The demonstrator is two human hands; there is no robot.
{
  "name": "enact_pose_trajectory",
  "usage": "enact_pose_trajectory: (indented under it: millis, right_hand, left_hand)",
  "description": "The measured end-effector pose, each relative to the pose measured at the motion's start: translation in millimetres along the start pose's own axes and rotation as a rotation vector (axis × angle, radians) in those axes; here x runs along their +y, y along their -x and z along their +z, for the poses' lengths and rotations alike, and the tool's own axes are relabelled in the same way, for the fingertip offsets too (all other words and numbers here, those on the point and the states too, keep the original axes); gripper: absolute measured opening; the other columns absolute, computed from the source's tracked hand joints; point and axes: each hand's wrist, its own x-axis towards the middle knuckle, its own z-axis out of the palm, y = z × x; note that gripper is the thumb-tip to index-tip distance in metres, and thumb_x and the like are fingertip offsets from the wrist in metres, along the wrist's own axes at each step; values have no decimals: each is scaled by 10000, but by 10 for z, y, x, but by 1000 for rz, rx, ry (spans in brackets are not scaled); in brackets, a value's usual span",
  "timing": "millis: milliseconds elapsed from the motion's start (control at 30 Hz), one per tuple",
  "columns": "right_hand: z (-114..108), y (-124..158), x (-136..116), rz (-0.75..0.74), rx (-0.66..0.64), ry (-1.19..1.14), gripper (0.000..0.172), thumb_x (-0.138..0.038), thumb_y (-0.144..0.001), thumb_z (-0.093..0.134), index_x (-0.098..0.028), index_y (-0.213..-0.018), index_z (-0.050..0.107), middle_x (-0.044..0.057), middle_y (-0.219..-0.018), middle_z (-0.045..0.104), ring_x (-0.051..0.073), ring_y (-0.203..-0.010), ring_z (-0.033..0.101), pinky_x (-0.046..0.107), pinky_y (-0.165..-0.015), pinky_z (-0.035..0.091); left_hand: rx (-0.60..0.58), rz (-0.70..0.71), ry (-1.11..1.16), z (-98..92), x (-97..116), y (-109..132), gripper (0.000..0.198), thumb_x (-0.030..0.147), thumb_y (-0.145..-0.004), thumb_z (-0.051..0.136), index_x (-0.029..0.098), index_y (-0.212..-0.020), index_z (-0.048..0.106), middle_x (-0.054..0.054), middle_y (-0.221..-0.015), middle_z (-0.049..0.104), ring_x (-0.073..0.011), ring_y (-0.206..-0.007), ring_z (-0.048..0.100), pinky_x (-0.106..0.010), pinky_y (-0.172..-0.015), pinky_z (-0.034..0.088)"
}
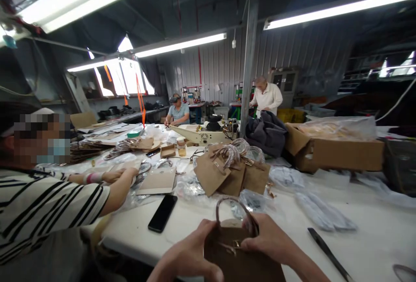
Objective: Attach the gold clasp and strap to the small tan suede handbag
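Observation:
A small brown handbag with a wrapped loop handle and a metal clasp sits at the bottom middle of the view. My left hand grips its left side with fingers curled. My right hand is closed on its top right edge by the handle. Several finished brown bags with plastic-wrapped handles stand on the white table just behind.
A black phone lies left of my hands, a dark tool to the right. A co-worker in a striped shirt works at the left. Cardboard box, grey cloth, plastic wrappers and two more people lie farther back.

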Motion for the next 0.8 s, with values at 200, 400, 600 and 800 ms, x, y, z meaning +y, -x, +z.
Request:
enact_pose_trajectory:
  millis: [200, 400, 600, 800]
  right_hand:
    - [-4, 9, 59, -45, 32, 96, 295, -288, -637, 914, -174, -837, 730, -39, -723, 669, 163, -677, 581, 256, -604, 393]
    - [72, -28, 105, -61, 78, 217, 347, -327, -646, 954, -194, -867, 721, -38, -763, 700, 171, -694, 619, 267, -602, 400]
    - [142, -13, 156, -21, 119, 283, 372, -305, -654, 969, -208, -934, 744, -23, -813, 735, 191, -746, 664, 275, -646, 416]
    - [171, -11, 278, 32, 79, 257, 414, -339, -635, 982, -208, -949, 746, -12, -826, 746, 203, -756, 670, 280, -646, 422]
  left_hand:
    - [163, -238, -274, -65, 103, -302, 579, 687, -780, 817, 126, -922, 812, -53, -788, 700, -252, -785, 626, -304, -658, 405]
    - [-11, -261, -387, 16, -175, -636, 418, 555, -656, 911, 165, -733, 781, -43, -711, 710, -246, -719, 624, -310, -591, 345]
    - [-63, -274, -308, 66, -327, -810, 419, 510, -583, 954, 165, -781, 822, -56, -735, 742, -264, -733, 651, -310, -597, 388]
    - [26, -253, -372, 216, -311, -768, 329, 451, -631, 942, 171, -755, 821, -5, -632, 685, -223, -670, 610, -310, -554, 331]
